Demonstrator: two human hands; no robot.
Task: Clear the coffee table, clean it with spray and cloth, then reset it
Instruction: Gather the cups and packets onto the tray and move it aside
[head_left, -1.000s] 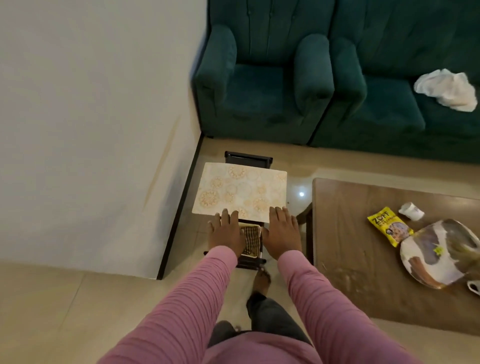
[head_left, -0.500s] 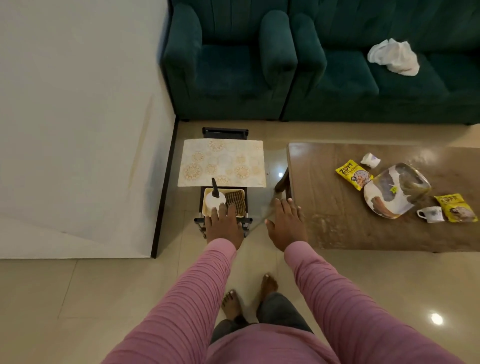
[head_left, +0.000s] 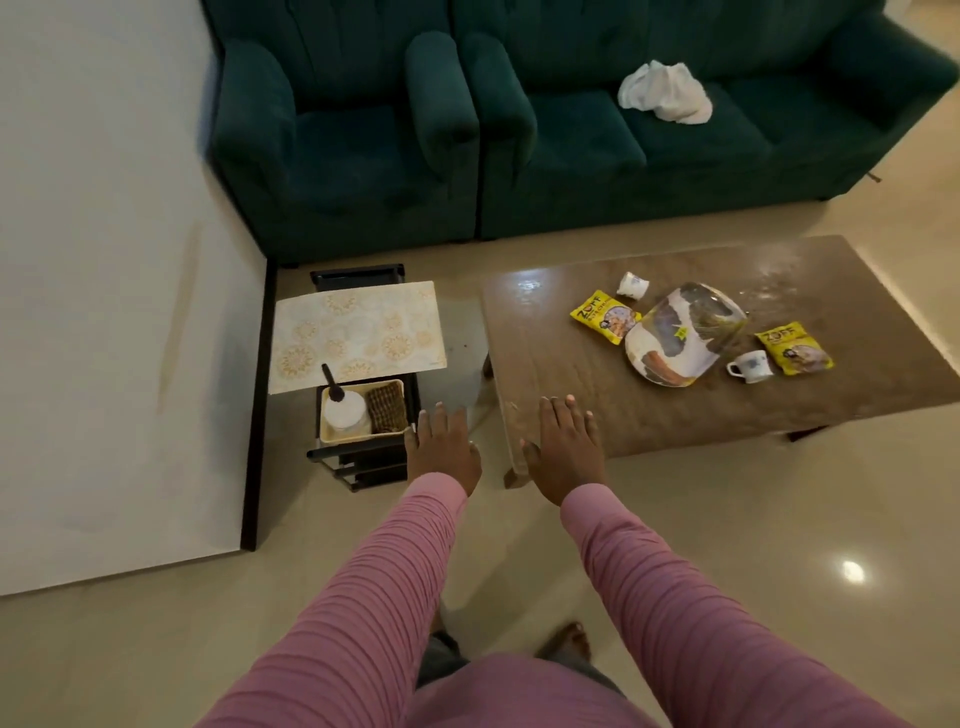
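Both arms reach forward in pink sleeves, palms down. The left hand (head_left: 444, 448) and right hand (head_left: 563, 451) are flat, fingers straight and slightly spread, holding nothing.

A white wall (head_left: 104, 260) stood left. A green armchair (head_left: 343, 145) and sofa (head_left: 727, 150) lined the back. Light glared on the beige floor (head_left: 779, 499).

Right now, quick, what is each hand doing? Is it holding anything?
Left hand: open, fingers straight, holding nothing.
Right hand: open, fingers straight, holding nothing.
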